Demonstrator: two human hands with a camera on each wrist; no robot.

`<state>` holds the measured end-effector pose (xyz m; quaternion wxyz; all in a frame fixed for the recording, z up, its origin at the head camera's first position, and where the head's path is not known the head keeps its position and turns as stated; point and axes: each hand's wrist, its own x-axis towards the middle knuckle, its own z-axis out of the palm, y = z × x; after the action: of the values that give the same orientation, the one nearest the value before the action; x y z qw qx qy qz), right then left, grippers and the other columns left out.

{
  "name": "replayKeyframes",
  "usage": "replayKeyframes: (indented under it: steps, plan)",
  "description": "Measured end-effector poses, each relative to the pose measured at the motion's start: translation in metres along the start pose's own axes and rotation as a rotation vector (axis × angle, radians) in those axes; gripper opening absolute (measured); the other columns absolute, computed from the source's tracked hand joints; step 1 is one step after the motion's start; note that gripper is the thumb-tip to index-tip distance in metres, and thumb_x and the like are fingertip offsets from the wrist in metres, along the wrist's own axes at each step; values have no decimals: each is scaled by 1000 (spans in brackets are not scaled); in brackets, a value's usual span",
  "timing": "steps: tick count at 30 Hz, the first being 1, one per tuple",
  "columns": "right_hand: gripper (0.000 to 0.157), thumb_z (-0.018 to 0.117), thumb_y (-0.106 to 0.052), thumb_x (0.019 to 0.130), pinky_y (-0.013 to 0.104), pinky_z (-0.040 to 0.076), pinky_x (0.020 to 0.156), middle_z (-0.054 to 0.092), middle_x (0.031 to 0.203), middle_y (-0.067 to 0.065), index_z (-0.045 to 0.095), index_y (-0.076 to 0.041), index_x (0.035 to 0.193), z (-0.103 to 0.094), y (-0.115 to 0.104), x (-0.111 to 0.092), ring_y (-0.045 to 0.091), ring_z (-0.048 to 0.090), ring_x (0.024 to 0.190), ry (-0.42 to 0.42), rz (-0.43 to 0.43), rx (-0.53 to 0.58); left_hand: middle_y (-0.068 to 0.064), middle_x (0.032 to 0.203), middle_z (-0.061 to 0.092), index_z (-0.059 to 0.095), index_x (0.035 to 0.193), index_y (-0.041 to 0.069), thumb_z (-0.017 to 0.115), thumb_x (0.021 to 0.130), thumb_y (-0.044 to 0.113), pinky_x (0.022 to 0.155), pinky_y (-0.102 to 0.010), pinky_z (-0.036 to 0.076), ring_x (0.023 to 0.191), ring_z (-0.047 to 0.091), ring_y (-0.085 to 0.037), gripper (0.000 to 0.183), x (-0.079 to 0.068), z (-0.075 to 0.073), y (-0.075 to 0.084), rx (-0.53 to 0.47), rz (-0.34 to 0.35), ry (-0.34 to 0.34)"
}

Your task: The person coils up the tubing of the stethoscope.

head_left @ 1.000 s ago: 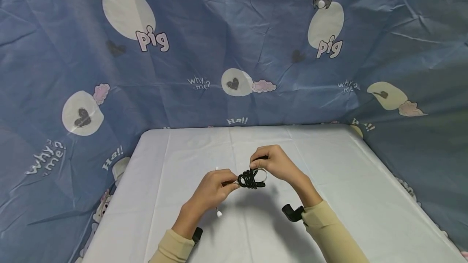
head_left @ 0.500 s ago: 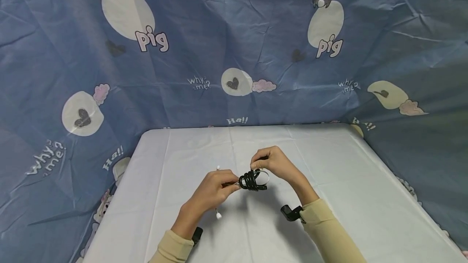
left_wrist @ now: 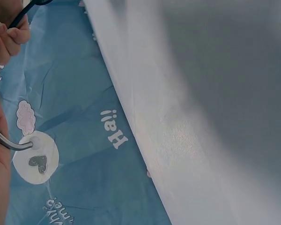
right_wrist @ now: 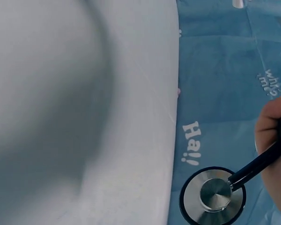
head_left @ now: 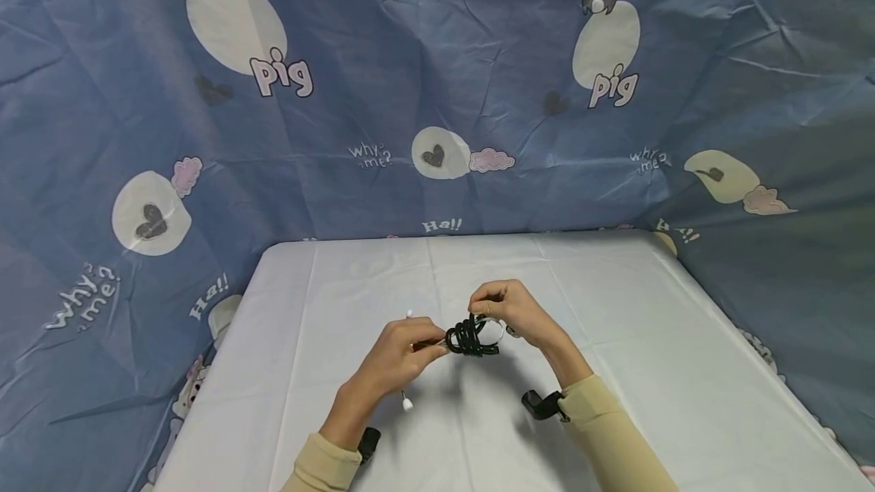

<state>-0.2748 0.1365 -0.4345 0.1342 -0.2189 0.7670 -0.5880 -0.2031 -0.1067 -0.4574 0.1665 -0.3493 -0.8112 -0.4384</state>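
A stethoscope with its black tubing (head_left: 466,337) wound in several loops is held between both hands above the table. My left hand (head_left: 394,355) grips its metal ear tubes, and white ear tips (head_left: 407,405) stick out on either side. In the left wrist view, a curved metal ear tube (left_wrist: 11,144) shows beside that hand. My right hand (head_left: 514,311) pinches the tubing at the top of the coil, thumb against fingers. The round metal chest piece (right_wrist: 213,194) hangs from black tubing by the right hand in the right wrist view. The gripping fingertips are partly hidden.
A white-covered table (head_left: 355,279) lies below the hands, bearing their shadows. Behind and beside it hangs a blue printed cloth (head_left: 328,97). Black wrist cameras (head_left: 541,405) sit under both forearms.
My right hand has lowered slightly, still pinching the tubing. A small dark, shiny piece now shows under it. The coil has shifted a little right; my left hand stays almost still.
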Motion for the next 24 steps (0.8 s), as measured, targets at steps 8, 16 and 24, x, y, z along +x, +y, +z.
replayKeyframes:
  steps: [8,16,24]
  plan:
    - [31,65,-16,95,22,48,63,70,85,-9,67,14,103,10,12,-6,7,58,73,56,-58,95,11,79,66,76,93,24,74,87,13,57,-23,46,66,50,-1,12,0,0,1,-27,-42,35]
    - [32,67,-24,92,27,54,71,71,80,-7,72,7,96,16,22,-11,9,62,73,61,-80,158,14,77,64,77,91,27,78,85,14,57,-20,44,64,50,-1,14,-1,3,2,-14,-121,103]
    - [20,62,-14,97,29,52,69,65,81,0,67,-3,80,24,25,-17,13,60,75,129,-70,178,12,79,66,77,92,24,78,85,14,57,-21,46,65,52,-2,12,0,5,2,-25,-154,150]
